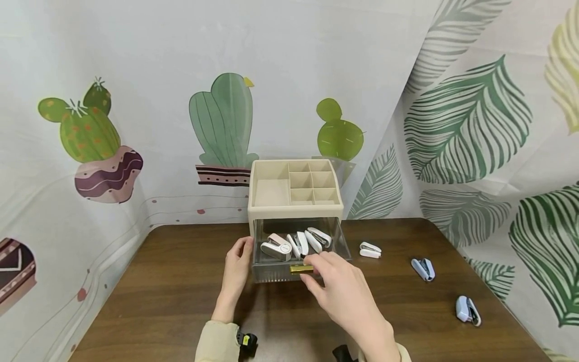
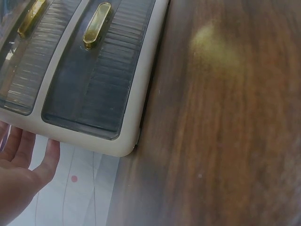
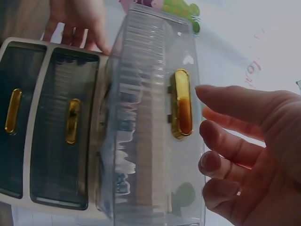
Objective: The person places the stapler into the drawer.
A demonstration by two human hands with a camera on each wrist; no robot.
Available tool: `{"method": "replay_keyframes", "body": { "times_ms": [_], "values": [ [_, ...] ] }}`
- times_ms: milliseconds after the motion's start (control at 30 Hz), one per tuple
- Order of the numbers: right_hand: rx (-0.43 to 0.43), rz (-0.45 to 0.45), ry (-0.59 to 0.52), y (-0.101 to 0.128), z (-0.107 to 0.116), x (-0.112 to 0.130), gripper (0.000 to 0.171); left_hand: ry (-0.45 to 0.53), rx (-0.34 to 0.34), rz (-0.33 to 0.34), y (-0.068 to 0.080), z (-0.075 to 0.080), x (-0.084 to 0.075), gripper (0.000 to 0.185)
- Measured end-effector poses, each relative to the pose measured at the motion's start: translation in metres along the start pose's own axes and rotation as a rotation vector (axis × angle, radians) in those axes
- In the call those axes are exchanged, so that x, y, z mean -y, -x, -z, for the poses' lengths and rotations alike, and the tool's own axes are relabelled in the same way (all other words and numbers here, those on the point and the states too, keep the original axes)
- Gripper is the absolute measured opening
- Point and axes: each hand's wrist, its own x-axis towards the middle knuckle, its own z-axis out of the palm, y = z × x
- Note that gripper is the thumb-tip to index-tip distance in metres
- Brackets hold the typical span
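Right hand [image 1: 336, 284], fingers relaxed, touches the gold handle [image 1: 300, 269] of the light, rigid, probably slick drawer [image 1: 299, 254]—its best grip—while the flat left hand [image 1: 237, 269] steadies the organizer [image 1: 294, 201].

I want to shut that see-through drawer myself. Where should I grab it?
Take the gold handle in the middle of the drawer's front, coming straight from the front. It sticks out from the ribbed face, so fingers can likely pinch it. The right hand is already there, and the left hand steadies the organizer.

A staged home-style desk corner: a wooden table [image 1: 181, 291] backed by cactus- and leaf-printed cloth backdrops [image 1: 149, 100].
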Motion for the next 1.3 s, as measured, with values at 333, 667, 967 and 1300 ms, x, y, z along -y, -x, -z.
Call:
{"method": "replay_keyframes", "body": {
  "times_ms": [333,667,967,1300],
  "values": [
    [-0.117,0.082,0.073,0.007,-0.010,-0.006,0.018,0.013,-0.010,-0.001,-0.010,-0.003,0.033,0.029],
    [-0.218,0.104,0.070,0.011,-0.024,-0.006,0.019,0.040,-0.024,-0.032,-0.012,-0.004,0.038,0.032],
    [-0.257,0.103,0.040,0.012,-0.030,-0.008,0.022,0.022,-0.025,-0.023,-0.011,-0.004,0.038,0.032],
    [-0.257,0.075,0.032,0.004,-0.038,-0.013,0.021,0.012,-0.027,-0.024,-0.009,-0.003,0.033,0.031]
  ]
}}
